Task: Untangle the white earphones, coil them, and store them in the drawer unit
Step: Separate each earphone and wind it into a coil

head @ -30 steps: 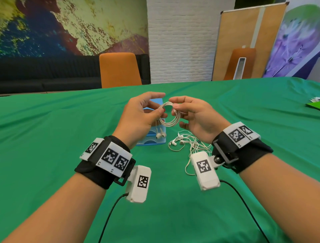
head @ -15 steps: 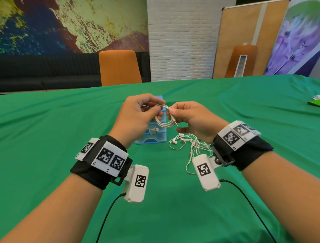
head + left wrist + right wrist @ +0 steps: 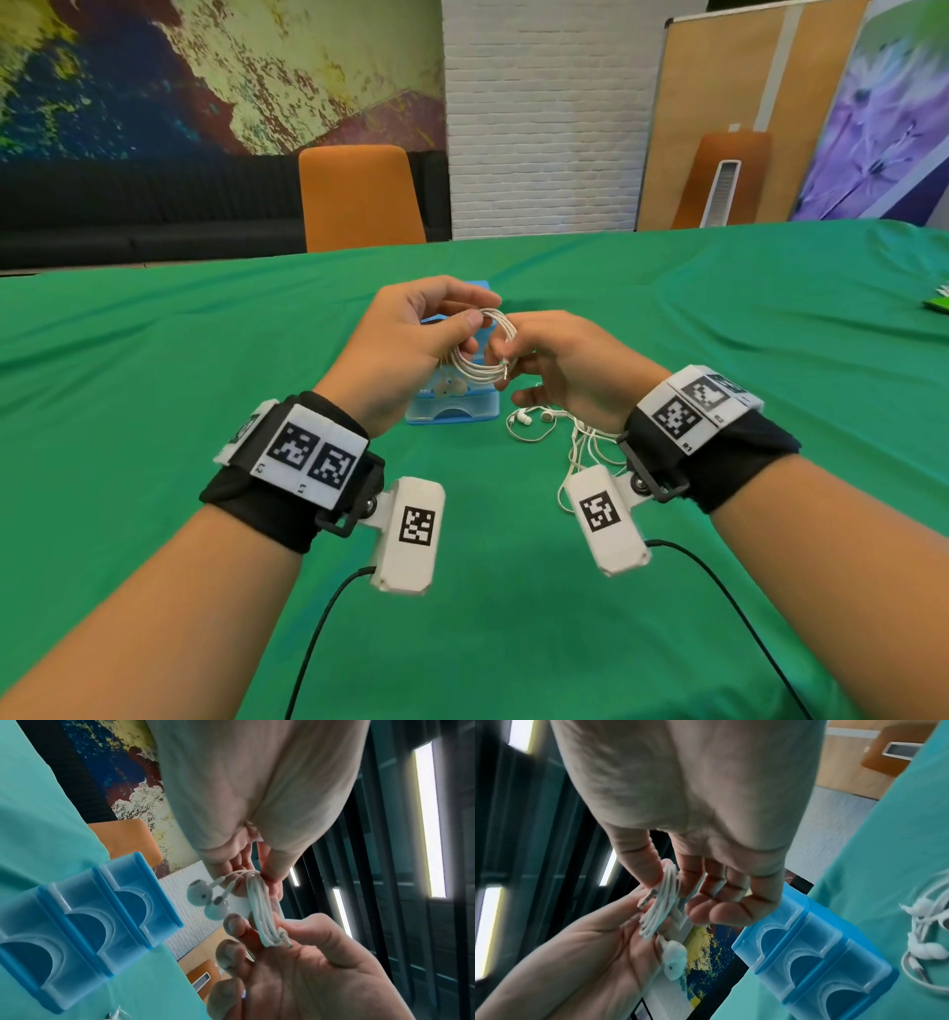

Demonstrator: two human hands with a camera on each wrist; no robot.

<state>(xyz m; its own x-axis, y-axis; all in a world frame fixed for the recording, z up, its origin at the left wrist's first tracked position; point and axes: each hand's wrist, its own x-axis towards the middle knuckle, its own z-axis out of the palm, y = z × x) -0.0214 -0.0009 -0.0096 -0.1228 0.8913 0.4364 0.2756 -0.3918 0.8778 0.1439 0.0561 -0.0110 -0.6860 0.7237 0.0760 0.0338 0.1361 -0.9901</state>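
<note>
A coil of white earphones (image 3: 488, 354) hangs between both hands, just above the blue drawer unit (image 3: 452, 408). My left hand (image 3: 473, 322) pinches the coil's top between thumb and fingers. My right hand (image 3: 500, 362) pinches its lower right side, where the metal plug sticks out. In the left wrist view the coil (image 3: 262, 912) runs from my left fingertips (image 3: 267, 876) down to the right hand (image 3: 282, 933), and the two earbuds (image 3: 205, 898) dangle to its left. The right wrist view shows thumb and forefinger on the coil (image 3: 661, 906), with the earbuds (image 3: 673, 959) below.
A second, tangled set of white earphones (image 3: 560, 431) lies on the green tablecloth (image 3: 154, 385) right of the drawer unit, partly under my right wrist. The unit's three translucent drawers (image 3: 808, 953) face me and look closed. An orange chair (image 3: 359, 195) stands at the table's far edge.
Both hands have sunk a little toward the drawer unit. The coil has turned, and my right fingers have slid from its top to the lower side by the plug.
</note>
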